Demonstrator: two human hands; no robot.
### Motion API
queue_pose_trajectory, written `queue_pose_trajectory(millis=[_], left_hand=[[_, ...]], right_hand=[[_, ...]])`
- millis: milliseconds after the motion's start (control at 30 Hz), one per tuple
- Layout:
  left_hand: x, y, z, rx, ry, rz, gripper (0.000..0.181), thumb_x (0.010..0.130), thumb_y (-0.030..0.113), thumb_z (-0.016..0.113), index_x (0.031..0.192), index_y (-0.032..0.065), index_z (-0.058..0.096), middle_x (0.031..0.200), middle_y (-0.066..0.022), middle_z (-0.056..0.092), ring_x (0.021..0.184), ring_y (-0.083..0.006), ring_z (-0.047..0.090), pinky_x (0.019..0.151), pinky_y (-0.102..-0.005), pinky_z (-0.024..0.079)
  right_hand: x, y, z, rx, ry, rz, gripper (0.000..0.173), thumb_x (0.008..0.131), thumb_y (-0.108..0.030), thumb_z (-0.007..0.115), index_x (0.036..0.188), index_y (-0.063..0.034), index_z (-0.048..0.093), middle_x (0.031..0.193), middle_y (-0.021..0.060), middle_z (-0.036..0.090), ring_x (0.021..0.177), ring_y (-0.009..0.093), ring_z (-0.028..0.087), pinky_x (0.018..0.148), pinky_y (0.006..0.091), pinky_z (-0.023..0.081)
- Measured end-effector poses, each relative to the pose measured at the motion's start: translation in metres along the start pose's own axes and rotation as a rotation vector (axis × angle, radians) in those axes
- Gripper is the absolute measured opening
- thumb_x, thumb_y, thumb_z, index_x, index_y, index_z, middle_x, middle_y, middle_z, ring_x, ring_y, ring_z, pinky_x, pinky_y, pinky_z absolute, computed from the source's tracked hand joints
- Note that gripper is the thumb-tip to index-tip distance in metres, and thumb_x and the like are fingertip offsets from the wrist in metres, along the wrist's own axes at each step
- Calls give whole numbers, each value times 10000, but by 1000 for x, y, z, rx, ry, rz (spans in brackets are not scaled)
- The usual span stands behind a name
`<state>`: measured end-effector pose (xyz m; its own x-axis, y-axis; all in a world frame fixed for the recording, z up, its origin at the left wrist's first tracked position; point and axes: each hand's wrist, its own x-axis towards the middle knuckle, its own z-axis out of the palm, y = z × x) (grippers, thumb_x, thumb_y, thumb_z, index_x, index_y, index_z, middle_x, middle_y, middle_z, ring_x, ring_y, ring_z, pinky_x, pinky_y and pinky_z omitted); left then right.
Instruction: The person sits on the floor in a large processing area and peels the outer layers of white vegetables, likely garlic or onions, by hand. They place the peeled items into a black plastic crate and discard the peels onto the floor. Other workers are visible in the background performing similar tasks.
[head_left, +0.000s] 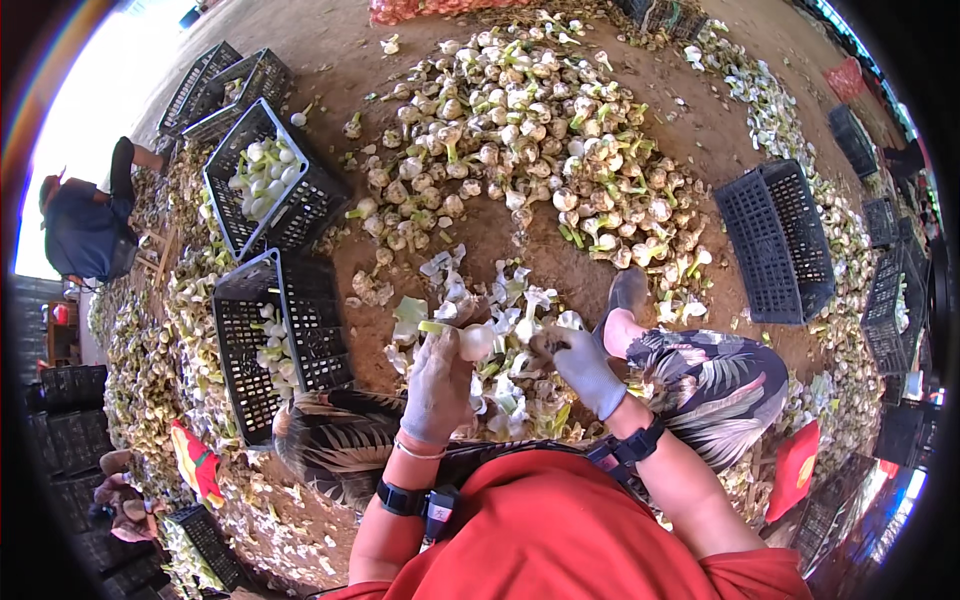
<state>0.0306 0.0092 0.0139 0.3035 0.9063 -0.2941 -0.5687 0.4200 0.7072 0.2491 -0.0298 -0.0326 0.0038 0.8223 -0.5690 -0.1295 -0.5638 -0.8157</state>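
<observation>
My left hand (437, 390), in a pale work glove, grips a peeled garlic bulb (477, 343) with a short green stem pointing left. To its right is my right hand (589, 375), also gloved, with soiled, curled fingertips. It is apart from the bulb, and I cannot make out whether anything is pinched in it. Below and between both hands lie loose garlic skins (510, 397), white and papery, on the ground between my knees. Ahead of them spreads a large heap of unpeeled garlic bulbs (525, 127) with cut stems, many of them soil-stained.
At my left, a black plastic crate (322, 322) and another crate (315, 202) beyond it hold pale peeled bulbs. On the right a black crate (757, 247) lies tipped. A person (90, 225) bends at far left. Red mesh sacks (442, 7) lie at the far edge.
</observation>
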Motion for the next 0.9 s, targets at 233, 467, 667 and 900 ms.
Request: queue_pose_trajectory(millis=[233,467,667,900], left_hand=[[1,-3,-6,432,-54,57,308,1121,149,436,1305,-37,599,1321,-126,641,1181,-221,650,998,-395,533],[29,23,-59,-252,264,-176,367,1128,301,432,1341,40,578,1271,-165,647,1177,-310,630,1046,-503,521],[104,186,-85,-126,-186,331,432,1067,412,575,1208,5,609,1255,-192,681,1166,-363,653,1002,-493,581],[108,137,-44,-20,236,64,343,1081,300,551,1263,19,623,1215,-152,692,1141,-308,665,1003,-453,564]], right_hand=[[19,-20,33,-69,-43,-213,249,876,-22,625,1068,22,777,924,29,761,852,103,618,760,306,515],[82,59,-25,-881,196,-182,166,824,-145,616,906,-62,734,879,199,703,883,392,680,769,469,527],[107,83,-71,-829,227,24,224,879,-324,664,981,-172,793,964,171,751,931,400,724,805,465,575],[161,54,-125,-870,523,55,299,902,-336,709,997,-64,784,942,221,753,869,361,747,774,454,568]])
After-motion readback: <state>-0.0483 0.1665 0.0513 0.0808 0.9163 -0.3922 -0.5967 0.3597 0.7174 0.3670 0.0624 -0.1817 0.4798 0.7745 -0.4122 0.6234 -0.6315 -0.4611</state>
